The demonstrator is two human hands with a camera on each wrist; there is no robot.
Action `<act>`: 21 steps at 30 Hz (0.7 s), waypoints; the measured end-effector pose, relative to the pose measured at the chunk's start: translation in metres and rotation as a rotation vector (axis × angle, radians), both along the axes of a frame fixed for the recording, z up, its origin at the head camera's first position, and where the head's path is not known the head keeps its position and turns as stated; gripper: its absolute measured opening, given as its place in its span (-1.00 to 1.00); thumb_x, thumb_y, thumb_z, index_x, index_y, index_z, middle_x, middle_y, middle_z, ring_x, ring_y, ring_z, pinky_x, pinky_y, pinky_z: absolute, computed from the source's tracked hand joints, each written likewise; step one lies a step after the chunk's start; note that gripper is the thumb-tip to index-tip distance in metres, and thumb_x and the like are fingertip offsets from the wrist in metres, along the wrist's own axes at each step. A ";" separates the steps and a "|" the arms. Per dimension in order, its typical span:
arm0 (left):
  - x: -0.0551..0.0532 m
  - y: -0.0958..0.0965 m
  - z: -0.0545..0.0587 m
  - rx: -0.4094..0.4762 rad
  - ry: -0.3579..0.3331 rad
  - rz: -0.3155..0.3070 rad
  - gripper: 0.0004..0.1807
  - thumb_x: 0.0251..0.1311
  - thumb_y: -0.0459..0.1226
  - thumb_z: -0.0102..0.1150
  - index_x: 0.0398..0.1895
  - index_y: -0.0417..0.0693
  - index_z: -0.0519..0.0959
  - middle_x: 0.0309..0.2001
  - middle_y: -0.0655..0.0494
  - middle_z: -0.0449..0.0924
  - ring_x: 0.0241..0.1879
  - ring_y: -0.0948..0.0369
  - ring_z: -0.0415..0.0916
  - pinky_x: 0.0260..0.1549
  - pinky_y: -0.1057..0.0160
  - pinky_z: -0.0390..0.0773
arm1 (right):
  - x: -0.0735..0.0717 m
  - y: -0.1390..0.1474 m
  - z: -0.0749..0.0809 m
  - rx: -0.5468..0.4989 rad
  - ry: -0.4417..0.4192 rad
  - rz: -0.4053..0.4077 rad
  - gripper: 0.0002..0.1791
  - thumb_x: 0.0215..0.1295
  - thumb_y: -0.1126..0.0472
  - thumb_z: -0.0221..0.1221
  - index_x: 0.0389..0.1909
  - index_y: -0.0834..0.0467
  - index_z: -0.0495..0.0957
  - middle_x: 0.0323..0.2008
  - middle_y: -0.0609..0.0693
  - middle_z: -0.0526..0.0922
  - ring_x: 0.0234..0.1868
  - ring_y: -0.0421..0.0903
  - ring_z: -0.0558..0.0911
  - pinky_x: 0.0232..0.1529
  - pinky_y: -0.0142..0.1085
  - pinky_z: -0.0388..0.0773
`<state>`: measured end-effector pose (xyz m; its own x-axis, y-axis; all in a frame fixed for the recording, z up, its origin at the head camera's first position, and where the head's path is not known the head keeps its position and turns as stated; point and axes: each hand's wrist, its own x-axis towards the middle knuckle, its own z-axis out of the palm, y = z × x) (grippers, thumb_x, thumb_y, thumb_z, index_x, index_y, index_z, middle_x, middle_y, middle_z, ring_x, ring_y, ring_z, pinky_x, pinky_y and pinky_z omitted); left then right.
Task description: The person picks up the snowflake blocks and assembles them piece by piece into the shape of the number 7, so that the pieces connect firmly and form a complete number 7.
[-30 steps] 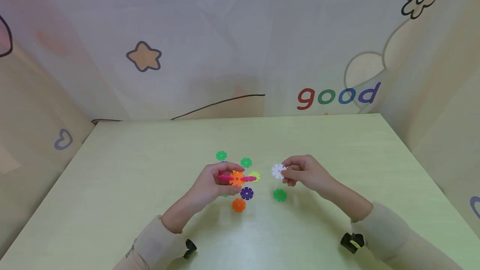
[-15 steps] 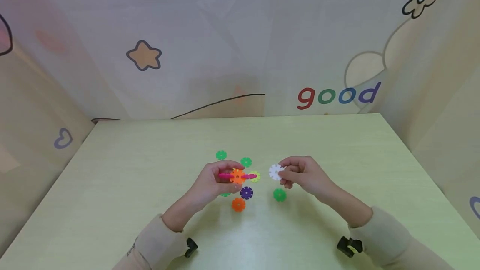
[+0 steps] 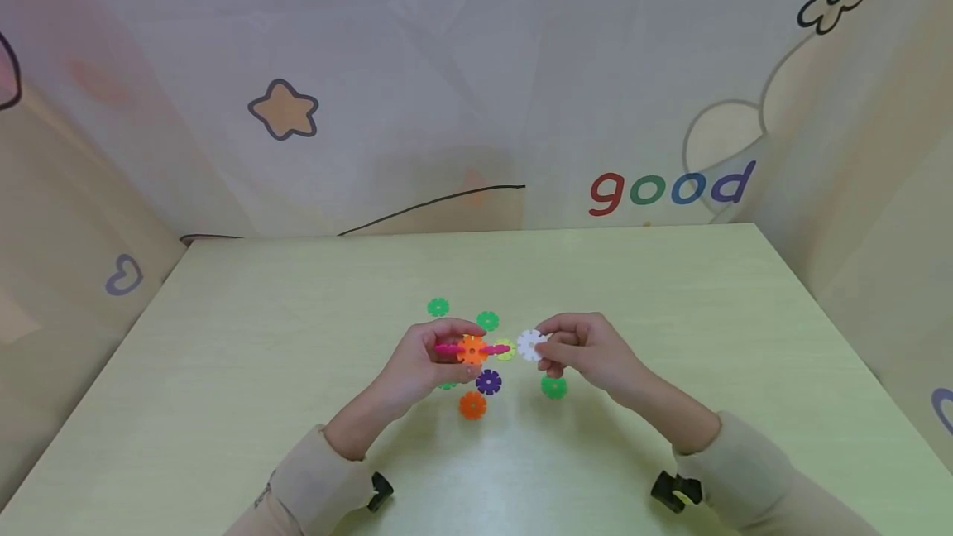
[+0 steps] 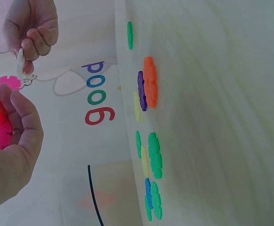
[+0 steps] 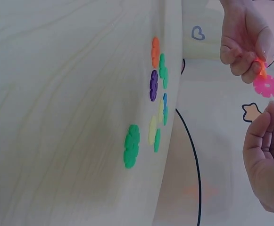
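Observation:
My left hand (image 3: pixel 424 358) holds a joined piece of notched plastic discs above the table. In it an orange disc (image 3: pixel 472 351) faces the head camera, with a pink disc (image 3: pixel 497 350) edge-on at its right and another pink part at its left. Seen from the right wrist, one pink disc (image 5: pixel 267 86) shows its flat face. Between thumb and fingers my right hand (image 3: pixel 591 350) pinches a white notched disc (image 3: pixel 529 345), close to the joined piece but apart from it. The left wrist view shows that white disc (image 4: pixel 20 63) edge-on.
Loose notched discs lie on the table (image 3: pixel 298 337) below the hands: green (image 3: pixel 438 307), yellow (image 3: pixel 506 350), purple (image 3: pixel 488 382), orange (image 3: pixel 472 405) and another green one (image 3: pixel 554 386) at the right. A blue disc (image 4: pixel 148 192) shows from the left wrist. A printed curtain (image 3: pixel 447 64) stands behind.
My right hand has moved left with the white disc, narrowing the gap to the joined piece. The left hand has stayed nearly in place, still holding its discs.

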<state>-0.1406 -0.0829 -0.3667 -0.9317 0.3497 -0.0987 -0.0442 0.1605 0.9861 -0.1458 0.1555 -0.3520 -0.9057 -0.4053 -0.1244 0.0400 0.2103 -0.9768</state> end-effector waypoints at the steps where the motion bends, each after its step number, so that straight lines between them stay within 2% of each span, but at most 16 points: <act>1: 0.000 0.000 0.000 0.000 -0.002 0.001 -0.56 -0.02 -0.50 0.26 0.00 -0.15 0.51 -0.14 -0.02 0.51 -0.22 0.13 0.54 -0.27 0.22 0.59 | 0.000 -0.001 0.000 -0.003 0.000 0.005 -0.69 0.22 0.34 0.13 -0.09 0.48 0.43 -0.46 0.11 0.63 -0.49 -0.11 0.59 -0.33 -0.36 0.59; 21: -0.001 -0.001 -0.001 0.012 0.020 -0.020 -0.58 -0.01 -0.48 0.25 0.00 -0.16 0.51 -0.17 -0.03 0.53 -0.23 0.12 0.54 -0.28 0.22 0.59 | -0.002 -0.006 0.001 -0.040 -0.027 0.054 -0.67 0.24 0.31 0.12 -0.08 0.48 0.44 -0.49 0.05 0.63 -0.51 -0.15 0.59 -0.32 -0.35 0.59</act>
